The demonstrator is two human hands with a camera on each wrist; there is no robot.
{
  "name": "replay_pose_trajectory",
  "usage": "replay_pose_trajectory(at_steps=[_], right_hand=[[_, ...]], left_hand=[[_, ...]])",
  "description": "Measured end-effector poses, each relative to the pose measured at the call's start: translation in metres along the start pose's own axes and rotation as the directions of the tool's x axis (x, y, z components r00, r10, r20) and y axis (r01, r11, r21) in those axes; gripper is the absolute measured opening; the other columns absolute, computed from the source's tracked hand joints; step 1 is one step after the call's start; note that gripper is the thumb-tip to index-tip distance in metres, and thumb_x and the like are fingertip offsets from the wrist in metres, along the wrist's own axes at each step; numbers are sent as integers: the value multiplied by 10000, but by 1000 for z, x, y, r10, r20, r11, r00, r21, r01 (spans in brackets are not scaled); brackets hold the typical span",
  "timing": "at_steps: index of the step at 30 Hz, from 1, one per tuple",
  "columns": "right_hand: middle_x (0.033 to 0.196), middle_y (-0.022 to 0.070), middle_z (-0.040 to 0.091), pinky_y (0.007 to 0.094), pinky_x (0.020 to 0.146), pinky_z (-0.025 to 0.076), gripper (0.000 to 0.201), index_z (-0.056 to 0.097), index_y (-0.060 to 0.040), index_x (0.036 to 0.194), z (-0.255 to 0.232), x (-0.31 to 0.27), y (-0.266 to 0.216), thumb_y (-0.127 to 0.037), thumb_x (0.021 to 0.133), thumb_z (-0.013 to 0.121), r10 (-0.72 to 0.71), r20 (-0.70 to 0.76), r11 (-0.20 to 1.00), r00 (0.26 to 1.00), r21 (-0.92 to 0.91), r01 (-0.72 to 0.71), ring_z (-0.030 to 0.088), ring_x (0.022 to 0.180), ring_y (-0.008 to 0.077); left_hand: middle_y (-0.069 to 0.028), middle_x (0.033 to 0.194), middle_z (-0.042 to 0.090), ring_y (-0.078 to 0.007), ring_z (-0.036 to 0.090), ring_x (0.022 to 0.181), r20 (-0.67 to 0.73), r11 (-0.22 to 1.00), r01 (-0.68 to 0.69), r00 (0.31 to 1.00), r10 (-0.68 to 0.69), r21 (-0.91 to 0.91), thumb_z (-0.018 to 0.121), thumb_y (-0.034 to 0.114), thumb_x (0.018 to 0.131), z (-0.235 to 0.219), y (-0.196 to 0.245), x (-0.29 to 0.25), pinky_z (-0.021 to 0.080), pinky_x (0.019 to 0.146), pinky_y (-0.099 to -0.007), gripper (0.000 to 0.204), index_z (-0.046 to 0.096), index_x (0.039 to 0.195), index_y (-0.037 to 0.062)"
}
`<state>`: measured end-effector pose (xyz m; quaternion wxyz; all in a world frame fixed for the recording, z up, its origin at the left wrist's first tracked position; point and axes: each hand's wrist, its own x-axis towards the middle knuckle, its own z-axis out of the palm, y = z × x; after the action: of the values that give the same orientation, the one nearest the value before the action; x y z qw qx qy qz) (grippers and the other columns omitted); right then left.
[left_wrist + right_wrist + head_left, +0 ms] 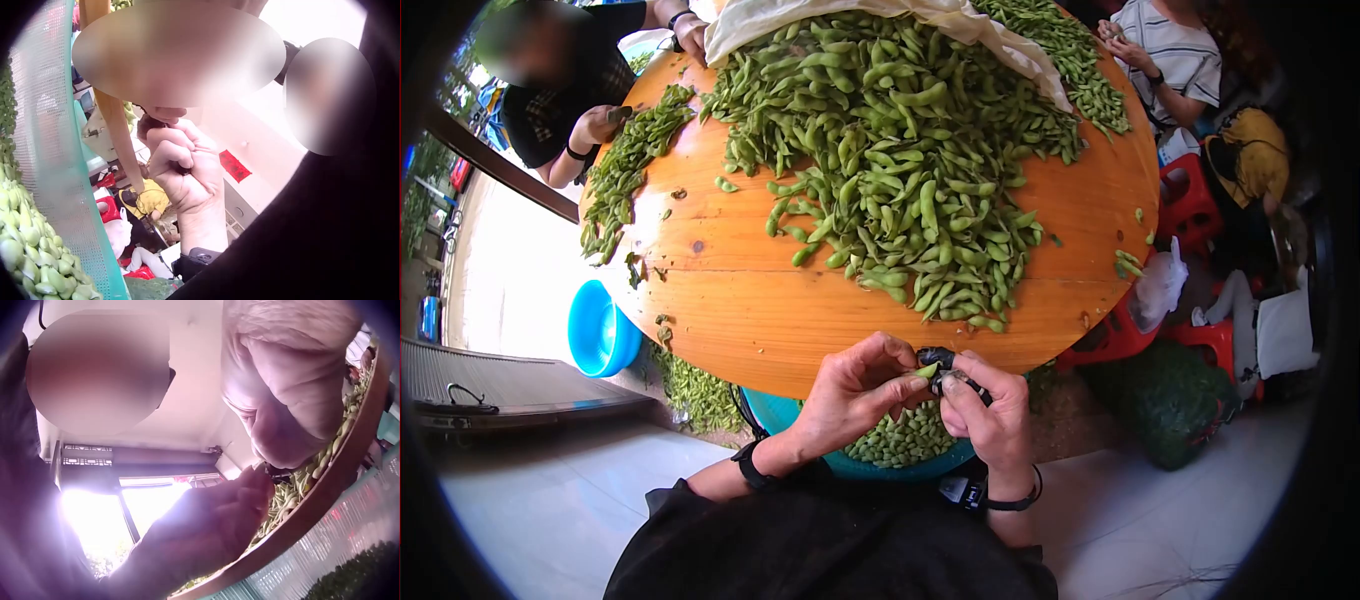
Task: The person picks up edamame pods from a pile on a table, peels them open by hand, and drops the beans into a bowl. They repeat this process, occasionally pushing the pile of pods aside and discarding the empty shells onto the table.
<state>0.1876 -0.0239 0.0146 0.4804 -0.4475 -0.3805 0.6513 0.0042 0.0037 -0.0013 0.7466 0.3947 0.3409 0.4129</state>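
Observation:
In the head view my left hand (850,395) pinches a green soybean pod (926,371) between thumb and forefinger at the table's near edge. My right hand (997,405) meets it there, fingers curled and thumb at the pod's other end. Black coverings (937,357) wrap some of the right fingers. Below both hands is a teal basin (772,412) with shelled green beans (900,440). The left wrist view shows the right hand curled like a fist; the pod is hidden there.
A large heap of soybean pods (920,170) covers much of the round wooden table (710,300). Two other people sit at its far sides. A blue basin (605,330) stands on the left, red stools (1190,205) and a dark green sack (1170,405) on the right.

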Motion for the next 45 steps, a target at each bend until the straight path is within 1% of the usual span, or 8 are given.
replay_pose_trajectory(at_steps=[20, 26, 29, 31, 33, 38, 40, 45], right_hand=[[858, 47, 533, 229, 500, 439, 186, 619, 103, 1085, 11, 6, 3, 22, 921, 586, -90, -18, 984, 996, -158, 86, 547, 608, 82], [833, 79, 563, 249, 506, 455, 184, 617, 105, 1064, 5, 11, 7, 23, 899, 603, -276, 58, 871, 959, -406, 275, 582, 601, 112], [833, 54, 550, 239, 494, 435, 170, 627, 97, 1057, 5, 14, 8, 27, 905, 596, -301, 92, 873, 949, -374, 313, 555, 586, 91], [832, 20, 531, 220, 490, 411, 154, 639, 86, 1045, 6, 14, 4, 36, 912, 580, -112, 78, 993, 991, 44, 109, 522, 576, 66], [834, 6, 520, 211, 489, 399, 144, 641, 81, 1035, 7, 16, 3, 37, 916, 573, -59, 89, 992, 994, 115, 48, 507, 578, 56], [824, 12, 534, 219, 497, 411, 124, 638, 73, 1012, 16, 13, 0, 22, 912, 586, 20, -4, 999, 1000, -39, -20, 529, 585, 68], [799, 72, 567, 264, 512, 443, 133, 637, 72, 998, 18, 7, 3, 7, 884, 620, -201, -11, 912, 980, -368, 183, 580, 590, 136], [787, 143, 582, 318, 543, 470, 155, 637, 71, 988, 20, 2, 3, 5, 848, 640, -361, -39, 741, 932, -619, 261, 611, 614, 245]], left_hand=[[-65, 769, 680, -85, 603, 625, -110, 991, 117, 986, -125, -72, 720, 70, 889, -4, 9, 6, 482, 525, -218, 110, 646, 935, 5], [-75, 783, 674, -100, 609, 628, -79, 981, 180, 980, -185, -69, 710, 57, 892, -7, 10, 5, 461, 505, -221, 92, 646, 932, 4], [-73, 764, 661, -114, 609, 615, 42, 926, 248, 968, -247, -286, 689, 49, 906, -12, 10, 6, 445, 491, -222, 68, 646, 933, 3], [-72, 757, 657, -118, 606, 608, 102, 884, 274, 962, -254, -378, 686, 49, 908, -17, 9, 7, 438, 486, -222, 64, 648, 936, 5], [-72, 751, 653, -122, 604, 600, 166, 833, 303, 953, -254, -463, 682, 50, 911, -17, 10, 7, 431, 481, -222, 61, 649, 939, 7], [-39, 746, 650, -81, 596, 611, -44, 995, 81, 996, -83, -57, 677, 101, 930, -6, -2, 0, 440, 492, -214, 104, 654, 962, 5], [-48, 750, 652, -82, 596, 617, -37, 995, 65, 997, -63, 74, 650, 110, 949, -6, 2, -1, 457, 508, -220, 110, 652, 963, 1], [-45, 731, 662, -71, 596, 601, -34, 919, 6, 999, 8, 393, 613, 189, 985, -6, 10, -1, 478, 534, -219, 216, 651, 973, -24]])
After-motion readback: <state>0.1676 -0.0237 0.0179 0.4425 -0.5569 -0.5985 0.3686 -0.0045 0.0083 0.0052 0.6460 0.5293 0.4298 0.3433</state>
